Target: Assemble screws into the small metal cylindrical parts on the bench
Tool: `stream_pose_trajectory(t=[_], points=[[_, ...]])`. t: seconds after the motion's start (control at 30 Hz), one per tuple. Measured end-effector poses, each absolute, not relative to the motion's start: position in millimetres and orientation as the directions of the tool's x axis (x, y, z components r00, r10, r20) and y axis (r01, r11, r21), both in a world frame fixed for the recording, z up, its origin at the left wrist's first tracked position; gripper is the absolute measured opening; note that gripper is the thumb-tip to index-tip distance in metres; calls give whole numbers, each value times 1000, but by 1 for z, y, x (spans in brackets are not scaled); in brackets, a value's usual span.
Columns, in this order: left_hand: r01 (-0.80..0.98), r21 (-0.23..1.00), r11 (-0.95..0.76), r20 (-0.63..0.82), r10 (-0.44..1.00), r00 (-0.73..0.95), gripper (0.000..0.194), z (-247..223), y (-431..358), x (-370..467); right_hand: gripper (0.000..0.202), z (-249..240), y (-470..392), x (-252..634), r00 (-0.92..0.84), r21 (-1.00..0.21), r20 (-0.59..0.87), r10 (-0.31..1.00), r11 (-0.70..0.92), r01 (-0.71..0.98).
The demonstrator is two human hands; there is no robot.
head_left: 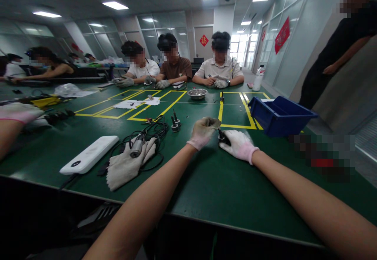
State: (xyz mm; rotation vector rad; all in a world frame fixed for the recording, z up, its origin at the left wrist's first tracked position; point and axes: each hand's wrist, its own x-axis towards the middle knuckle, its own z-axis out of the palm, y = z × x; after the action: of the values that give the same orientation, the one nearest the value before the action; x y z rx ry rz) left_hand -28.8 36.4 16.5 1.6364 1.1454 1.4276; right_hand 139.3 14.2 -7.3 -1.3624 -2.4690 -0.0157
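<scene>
My right hand [238, 144], in a whitish glove with a pink cuff, is closed around a dark metal part with a thin upright shaft [221, 135]. Much of that part is hidden by the fingers. Just beside the shaft's tip, my left hand [204, 131], gloved too, has its thumb and fingertips pinched together. Whatever lies in this pinch is too small or hidden to make out. Two similar shafted parts with round, knurled-looking bases [175, 125] stand upright on the green table [200, 181], left of my left hand.
A blue bin [282, 114] stands at right. On the left lie a white power strip [88, 156], a grey cloth glove [126, 169], a metal cylinder [137, 148] and black cables [159, 130]. A metal bowl [197, 94] sits farther back. Several people sit around the table.
</scene>
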Motion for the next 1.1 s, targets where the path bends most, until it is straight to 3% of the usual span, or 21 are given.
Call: stream_pose_trajectory(t=[0.13, 0.43, 0.83, 1.1], points=[[123, 919, -373, 371, 928, 44, 30, 17, 36, -32, 37, -6, 14, 139, -484, -125, 269, 832, 529, 840], [112, 950, -292, 249, 923, 293, 37, 7, 32, -31, 38, -6, 14, 138, -471, -107, 255, 845, 508, 854], [377, 750, -544, 443, 835, 325, 20, 7, 28, -32, 39, -5, 14, 139, -496, -104, 252, 831, 532, 840], [307, 773, -556, 484, 829, 281, 24, 6, 26, -28, 40, -4, 13, 140, -535, -93, 253, 806, 571, 816]])
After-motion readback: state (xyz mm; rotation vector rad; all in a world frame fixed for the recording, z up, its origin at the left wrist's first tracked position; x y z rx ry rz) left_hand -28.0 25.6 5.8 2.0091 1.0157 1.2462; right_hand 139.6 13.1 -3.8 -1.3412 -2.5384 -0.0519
